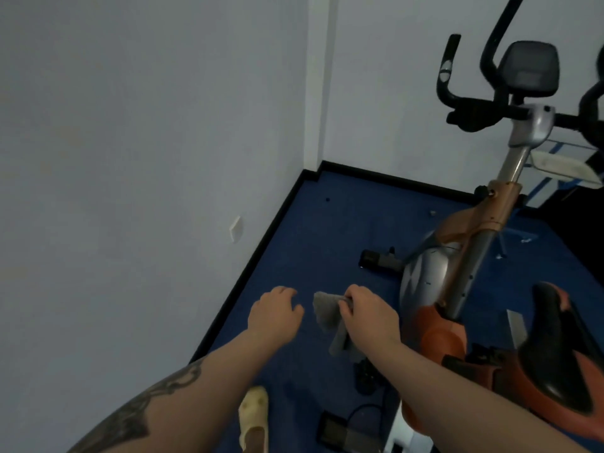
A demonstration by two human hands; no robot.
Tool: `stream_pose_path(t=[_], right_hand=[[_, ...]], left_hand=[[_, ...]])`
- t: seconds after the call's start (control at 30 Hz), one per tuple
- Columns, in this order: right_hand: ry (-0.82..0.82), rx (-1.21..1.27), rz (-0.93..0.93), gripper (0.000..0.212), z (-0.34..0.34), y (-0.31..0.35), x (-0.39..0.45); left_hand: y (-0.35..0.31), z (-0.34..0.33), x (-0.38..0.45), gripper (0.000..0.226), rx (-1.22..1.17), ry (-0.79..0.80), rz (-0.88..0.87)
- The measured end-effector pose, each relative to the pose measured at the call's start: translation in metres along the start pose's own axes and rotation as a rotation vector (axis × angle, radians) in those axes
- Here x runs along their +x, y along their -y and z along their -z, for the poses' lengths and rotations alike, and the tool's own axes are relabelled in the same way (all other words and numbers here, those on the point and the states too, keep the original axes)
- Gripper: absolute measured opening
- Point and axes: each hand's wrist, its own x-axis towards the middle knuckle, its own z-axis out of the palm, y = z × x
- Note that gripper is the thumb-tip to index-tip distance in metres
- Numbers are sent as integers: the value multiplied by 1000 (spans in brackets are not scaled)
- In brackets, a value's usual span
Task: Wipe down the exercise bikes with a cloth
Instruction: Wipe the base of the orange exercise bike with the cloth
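right hand (366,313) grips grey cloth (328,313), held in the air just left of the exercise bike (434,276), not touching it | left hand (276,310) beside cloth, loosely curled, apparently holding nothing | progress: no wiping contact visible; frame, saddle (555,348), handlebars (474,103) seemingly all left

A grey cloth (328,313) hung crumpled in mid-air, one end drooping down, just left of the exercise bike (457,256). The bike stood upright on blue carpet: orange and silver frame, black saddle, black handlebars, grey console on top.
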Motion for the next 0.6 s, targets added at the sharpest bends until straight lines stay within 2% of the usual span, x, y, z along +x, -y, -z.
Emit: stream_pose_path(t=[0.37, 0.6], right_hand=[[-130, 79, -381, 19, 10, 37, 133], [-279, 170, -572, 24, 40, 8, 179]], left_hand=[[11, 84, 179, 47, 138, 105, -297], [-41, 84, 240, 46, 102, 198, -431]])
